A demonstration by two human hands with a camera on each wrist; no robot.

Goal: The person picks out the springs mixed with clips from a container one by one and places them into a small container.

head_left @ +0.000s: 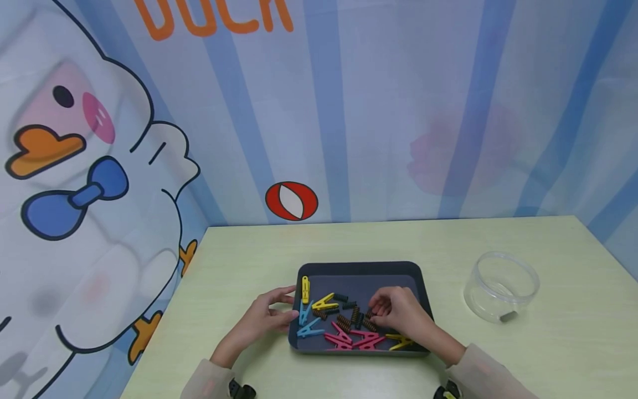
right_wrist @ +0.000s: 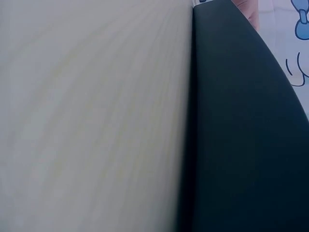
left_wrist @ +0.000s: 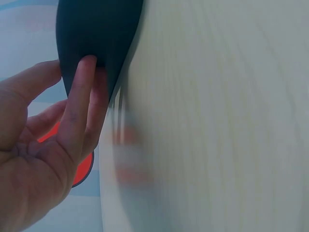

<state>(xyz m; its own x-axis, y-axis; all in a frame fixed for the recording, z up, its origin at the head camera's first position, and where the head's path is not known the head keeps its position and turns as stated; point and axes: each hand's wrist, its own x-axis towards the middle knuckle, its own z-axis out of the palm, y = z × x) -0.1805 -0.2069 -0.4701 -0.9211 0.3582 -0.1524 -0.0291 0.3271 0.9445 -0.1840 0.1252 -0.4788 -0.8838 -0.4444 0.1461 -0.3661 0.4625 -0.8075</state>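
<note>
rests the left hand (head_left: 266, 316) against the left side of the dark rectangular tray (head_left: 359, 268), with fingers slightly bent and apart, tips touching its wall. dips the right hand (head_left: 401, 311) into the tray's right half, with fingers curled, tips down at a bronze coil spring (head_left: 369, 313); cannot tell whether pinching it.

around those tips, black coil springs (head_left: 341, 297) lying close to sideways, and other bronze coil springs (head_left: 344, 322), mostly slanting from upper left to lower right, with one nearly upright in the head view. along the tray's near side, pink clothespins (head_left: 344, 336); at left, blue clothespins (head_left: 306, 333); in the far left corner, a yellow clothespin (head_left: 305, 289) with long axis pointing away from the person.

on the striped backdrop (head_left: 379, 111), in orange lettering (head_left: 201, 31) cut by the top edge, something like "duck".

along the far side, uncovered tray floor; right of the tray, a stretch of tabletop (head_left: 448, 249), then a clear round container (head_left: 478, 302), well apart.
</note>
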